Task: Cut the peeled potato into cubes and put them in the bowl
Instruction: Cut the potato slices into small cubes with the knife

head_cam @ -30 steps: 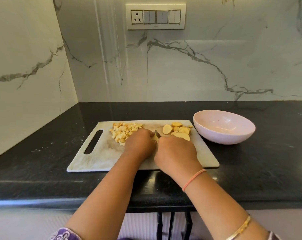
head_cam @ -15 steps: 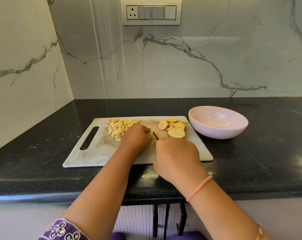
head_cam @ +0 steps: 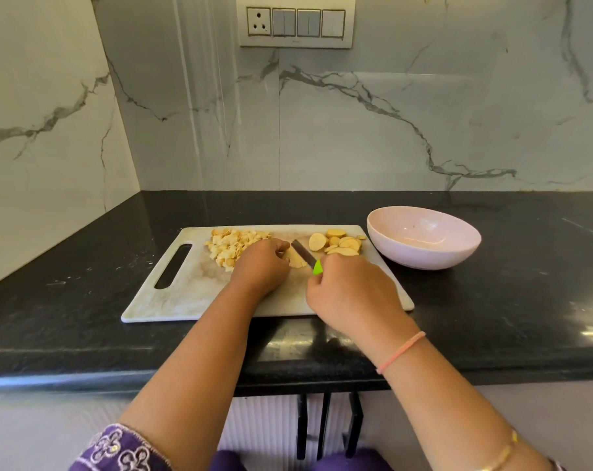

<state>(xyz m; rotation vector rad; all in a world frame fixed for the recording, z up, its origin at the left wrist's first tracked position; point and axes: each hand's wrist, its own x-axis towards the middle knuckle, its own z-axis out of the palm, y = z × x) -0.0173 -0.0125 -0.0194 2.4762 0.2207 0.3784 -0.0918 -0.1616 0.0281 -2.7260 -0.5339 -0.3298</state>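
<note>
On the cutting board (head_cam: 186, 300), which lies near the front edge of the black countertop (head_cam: 50, 317), the left hand (head_cam: 261, 266) curls its fingers over a pale potato slice (head_cam: 295, 260) at the board's middle, pinning it flat by its left side. The fingertips themselves are hidden under the knuckles. The right hand (head_cam: 353, 294) is wrapped round the green handle of a knife (head_cam: 305, 254), whose blade lies slantwise across the slice. A heap of cubes (head_cam: 234, 244) sits toward the board's far left, and a small stack of uncut slices (head_cam: 339, 242) toward its far right corner. The bowl (head_cam: 424, 256) stands on the countertop just beside the board's right edge and looks empty. Raw potato is firm and light but probably wet with starch, so thin slices may skid or cling to the blade; they are best pressed flat from above, fingertips tucked back. The cubes are small and loose, better scooped by the handful than pinched 1 by 1.
</note>
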